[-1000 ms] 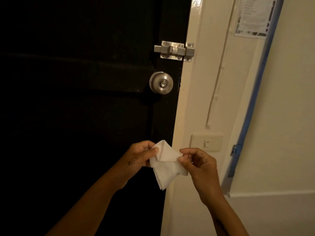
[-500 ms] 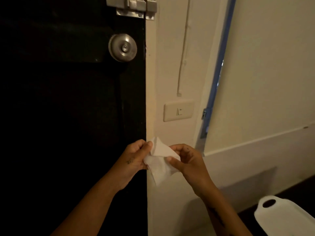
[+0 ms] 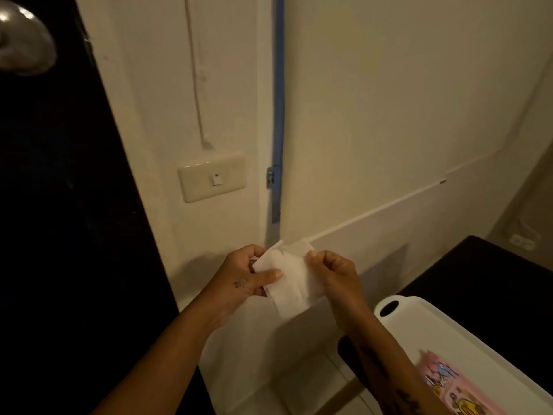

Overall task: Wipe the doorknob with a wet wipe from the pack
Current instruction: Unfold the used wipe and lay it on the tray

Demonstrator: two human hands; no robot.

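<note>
A white wet wipe [image 3: 291,283], partly folded, is stretched between both hands at the lower middle of the view. My left hand [image 3: 242,280] pinches its left edge and my right hand [image 3: 335,274] grips its right edge. The round metal doorknob [image 3: 24,40] on the black door [image 3: 65,205] shows only at the top left corner, far above and left of the hands. The pink wipe pack [image 3: 457,384] lies on a white tray [image 3: 419,327] at the lower right, partly cut off by the frame.
A cream wall with a light switch [image 3: 212,176] and a thin cable [image 3: 196,85] stands behind the hands. A blue strip [image 3: 279,85] runs down the wall corner. The tray rests on a dark surface [image 3: 478,280] at the right.
The view has swung down and to the right: the doorknob slid to the top left corner, the latch left the frame, and the tray with the pack came in. Both hands kept hold of the wipe.
</note>
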